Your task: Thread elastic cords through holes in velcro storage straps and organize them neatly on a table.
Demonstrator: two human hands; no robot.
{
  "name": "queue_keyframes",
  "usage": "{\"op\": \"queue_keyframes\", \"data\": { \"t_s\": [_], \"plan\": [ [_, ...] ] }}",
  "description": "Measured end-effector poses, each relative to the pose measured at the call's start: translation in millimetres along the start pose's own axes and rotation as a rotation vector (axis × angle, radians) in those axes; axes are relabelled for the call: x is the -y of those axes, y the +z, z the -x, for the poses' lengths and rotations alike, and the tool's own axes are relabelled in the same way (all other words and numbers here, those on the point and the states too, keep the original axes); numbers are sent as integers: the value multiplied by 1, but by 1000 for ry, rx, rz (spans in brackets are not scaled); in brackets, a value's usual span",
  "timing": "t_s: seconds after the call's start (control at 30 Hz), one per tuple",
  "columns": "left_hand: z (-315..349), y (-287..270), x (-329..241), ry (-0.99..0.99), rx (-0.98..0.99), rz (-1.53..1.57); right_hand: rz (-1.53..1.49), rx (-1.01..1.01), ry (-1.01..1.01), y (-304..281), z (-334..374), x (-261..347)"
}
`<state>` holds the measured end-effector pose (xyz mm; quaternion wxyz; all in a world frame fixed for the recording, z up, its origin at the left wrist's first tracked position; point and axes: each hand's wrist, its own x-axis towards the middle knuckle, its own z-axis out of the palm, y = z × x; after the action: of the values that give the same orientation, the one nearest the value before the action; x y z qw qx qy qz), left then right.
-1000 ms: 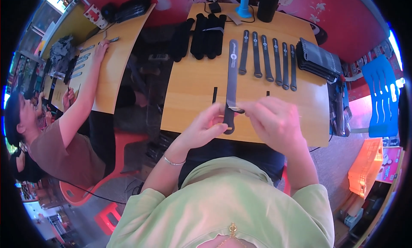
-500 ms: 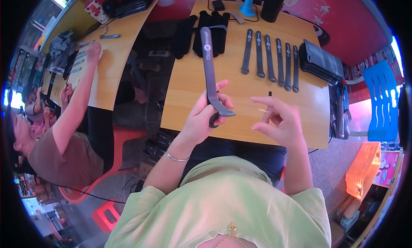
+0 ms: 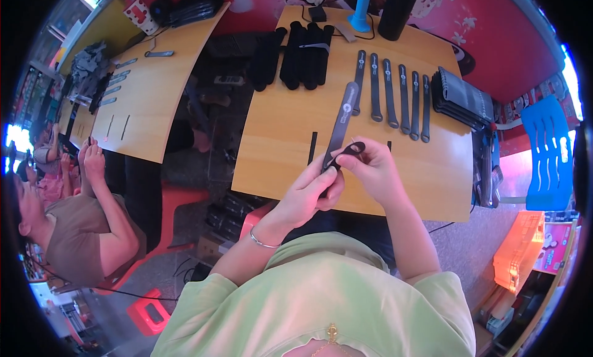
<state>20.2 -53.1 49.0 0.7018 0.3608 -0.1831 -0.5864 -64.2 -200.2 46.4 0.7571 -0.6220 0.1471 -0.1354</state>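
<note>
My left hand [image 3: 307,195] grips a dark grey strap [image 3: 343,115] with pale printing and a rounded tip, which slants up and away over the table's near part. With thumb and fingers my right hand [image 3: 375,173] pinches the strap's curled near end, which bends round into a small black loop [image 3: 353,149]. The fingertips of both hands are close together. Beyond them lies a row of several similar straps [image 3: 388,92], side by side. A thin black strip [image 3: 313,148] rests left of the held strap, and another short one [image 3: 389,146] lies near my right hand.
Bundled black cloth pieces [image 3: 306,54] lie at the table's back left. A stack of dark folded pieces [image 3: 463,94] sits at the right edge. Behind stand a blue fan [image 3: 359,17] and a black bottle [image 3: 397,12]. A co-worker [image 3: 92,227] sits at another table on the left.
My right hand has moved left and taken hold of the strap's near end. The strap's far end has swung right and lower. The co-worker has drawn an arm back from the table.
</note>
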Motion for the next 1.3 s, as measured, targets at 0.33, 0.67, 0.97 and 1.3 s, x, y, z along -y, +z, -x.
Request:
{"op": "queue_keyframes", "data": {
  "t_s": [0.33,0.67,0.97,1.3],
  "plan": [
    [26,-18,8,-114,6,111,118,-170,19,-47,-70,33],
    [45,-17,-8,-168,-71,69,198,-337,-161,-84,-135,73],
    [36,-12,-16,-195,-127,64,311,-461,-257,-112,-173,66],
    [35,-12,-14,-227,-100,32,510,-576,-655,-131,-205,72]
  ]
}}
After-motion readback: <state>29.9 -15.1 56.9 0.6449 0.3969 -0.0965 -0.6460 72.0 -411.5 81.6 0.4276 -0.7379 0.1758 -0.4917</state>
